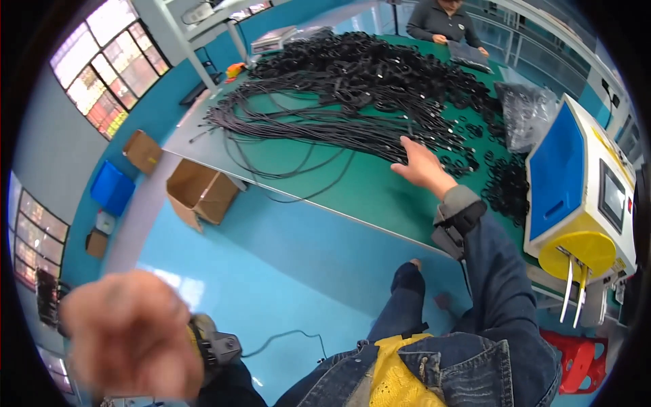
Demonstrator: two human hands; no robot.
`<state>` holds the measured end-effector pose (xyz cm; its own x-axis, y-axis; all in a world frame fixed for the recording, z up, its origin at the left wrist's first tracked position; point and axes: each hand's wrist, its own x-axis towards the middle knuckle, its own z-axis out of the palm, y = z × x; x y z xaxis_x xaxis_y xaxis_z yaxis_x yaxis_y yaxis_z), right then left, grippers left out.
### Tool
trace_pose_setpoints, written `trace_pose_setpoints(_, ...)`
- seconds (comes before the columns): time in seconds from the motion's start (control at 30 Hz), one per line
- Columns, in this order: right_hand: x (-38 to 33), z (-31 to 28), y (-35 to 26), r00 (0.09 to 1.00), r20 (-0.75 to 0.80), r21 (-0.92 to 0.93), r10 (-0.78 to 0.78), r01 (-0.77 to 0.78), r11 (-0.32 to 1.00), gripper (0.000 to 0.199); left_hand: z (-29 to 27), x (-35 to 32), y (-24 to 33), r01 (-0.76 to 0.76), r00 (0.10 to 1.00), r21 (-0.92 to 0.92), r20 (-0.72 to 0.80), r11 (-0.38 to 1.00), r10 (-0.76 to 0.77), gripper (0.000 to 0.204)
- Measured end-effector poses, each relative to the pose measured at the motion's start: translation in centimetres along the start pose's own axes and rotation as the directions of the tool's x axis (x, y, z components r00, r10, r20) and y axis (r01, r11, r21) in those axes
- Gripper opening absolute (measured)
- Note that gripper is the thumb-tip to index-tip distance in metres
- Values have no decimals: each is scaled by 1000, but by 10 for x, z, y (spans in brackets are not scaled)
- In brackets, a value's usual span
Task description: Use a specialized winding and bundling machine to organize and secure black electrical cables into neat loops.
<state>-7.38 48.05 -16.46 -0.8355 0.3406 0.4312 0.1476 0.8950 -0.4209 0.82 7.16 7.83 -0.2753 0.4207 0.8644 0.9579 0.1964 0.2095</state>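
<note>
The right hand (426, 167) – fingers parted, nothing visibly held – is just beside black cables (305, 129) spread across the green counter (386, 203); the left hand (132, 332) is too blurred to tell.

Matt black cables (312, 129), apparently rubbery

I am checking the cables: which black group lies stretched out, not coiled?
The long bundle beside the right hand. Its cables run side by side; the heap behind it and the pile near the white machine show loops.
</note>
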Motion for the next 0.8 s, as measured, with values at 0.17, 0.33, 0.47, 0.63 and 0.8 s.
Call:
trace_pose_setpoints(0.17,54,31,10,988,31,-450,-151,149,881,73,11,-61,-82,429,880,-181,-138,885,-455,14)
trace_pose_setpoints(0.33,97,54,19,956,292,-304,26,66,951,52,15,-126,-106,762,576,-239,-173,602,-799,13)
trace_pose_setpoints(0.47,129,44,10,934,273,-193,-229,286,939,34,50,-120,-141,783,559,-261,-101,564,-823,14)
trace_pose_setpoints(0.63,121,-20,-27,784,603,209,-146,22,978,27,171,-80,-206,860,383,-501,511,96,-770,29)
trace_pose_setpoints(0.8,87,-7,-51,617,781,426,-93,-418,803,35,319,-40,-292,683,64,-497,771,-536,-633,60)
